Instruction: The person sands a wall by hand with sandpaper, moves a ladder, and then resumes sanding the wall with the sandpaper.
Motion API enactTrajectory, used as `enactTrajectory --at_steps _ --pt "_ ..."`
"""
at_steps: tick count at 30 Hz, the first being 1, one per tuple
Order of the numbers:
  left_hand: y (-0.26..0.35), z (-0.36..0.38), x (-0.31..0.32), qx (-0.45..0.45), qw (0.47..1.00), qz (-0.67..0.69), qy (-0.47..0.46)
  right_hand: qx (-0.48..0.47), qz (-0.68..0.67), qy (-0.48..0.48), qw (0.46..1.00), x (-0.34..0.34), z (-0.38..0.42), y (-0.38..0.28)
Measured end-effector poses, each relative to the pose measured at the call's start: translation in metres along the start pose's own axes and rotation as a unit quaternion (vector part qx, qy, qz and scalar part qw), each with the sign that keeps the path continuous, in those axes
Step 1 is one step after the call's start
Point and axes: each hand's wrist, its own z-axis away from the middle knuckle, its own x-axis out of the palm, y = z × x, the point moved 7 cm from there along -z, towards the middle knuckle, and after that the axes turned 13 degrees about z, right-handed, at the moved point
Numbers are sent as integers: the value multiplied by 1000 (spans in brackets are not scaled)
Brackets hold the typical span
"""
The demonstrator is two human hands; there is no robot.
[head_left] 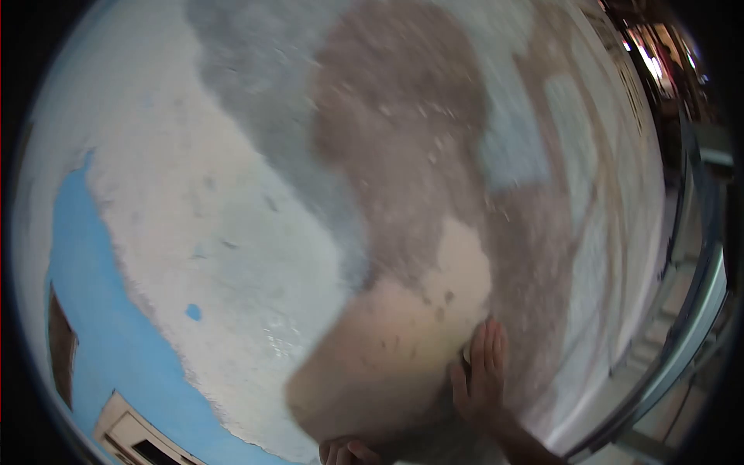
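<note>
A plastered wall (225, 232) fills most of the head view, with dark shadows across its middle and a smooth beige area (372, 349) low down. My right hand (484, 364) lies against the wall at the right edge of this area, long fingers together and pointing up. A small pale edge (466, 354) shows between its thumb and fingers; the rest of that thing is hidden under the palm. At the bottom edge, my left hand (349, 452) is only partly in view, its fingers curled. What it closes around is out of sight.
Blue paint (101, 248) borders the pale plaster on the left, with a small blue spot (193, 312) nearby. A cream frame with a dark opening (116, 418) sits at the lower left. Along the right runs a curved-looking metal rail (709, 287), with a cluttered background (659, 62) above.
</note>
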Motion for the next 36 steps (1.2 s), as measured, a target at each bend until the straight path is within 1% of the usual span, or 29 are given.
enactTrajectory --at_steps 2,4,6,9,12,15,18,21,24,27,30,33,35,36 --pt "-3 5 4 55 998 -29 21 -24 15 44 999 -7 -24 8" --pt "-1 4 4 -1 996 -78 -36 -30 4 72 997 -21 -56 16" --pt "-2 7 3 -22 996 -84 -36 -4 1 72 997 -22 -62 19" --pt "-5 10 -4 -38 995 -84 -22 1 13 22 1000 -9 -22 9" --pt "-6 12 0 -41 996 -80 -2 -10 0 -16 1000 -3 1 5" --pt "-6 12 -2 -45 996 -76 8 -42 35 54 997 -15 -41 17" --pt "-7 13 -6 -47 996 -72 14 -15 29 92 995 -21 -55 12" --pt "-9 12 -6 -38 997 -59 26 -17 -4 5 1000 -8 -12 -3" --pt "-8 13 -5 -41 997 -67 27 -46 16 -20 999 -4 -6 -3" --pt "-7 10 -6 -37 996 -79 23 -86 45 48 994 -13 -37 4" --pt "-7 12 -6 -45 995 -83 30 -19 -35 46 998 -19 -31 -7" --pt "-9 12 -7 -41 996 -73 41 -32 -22 5 999 -3 0 -5" --pt "-15 17 -14 -58 995 -67 47 -71 10 4 997 -6 -16 -1" --pt "-15 17 -14 -52 996 -65 43 -86 25 3 996 -7 -25 2"
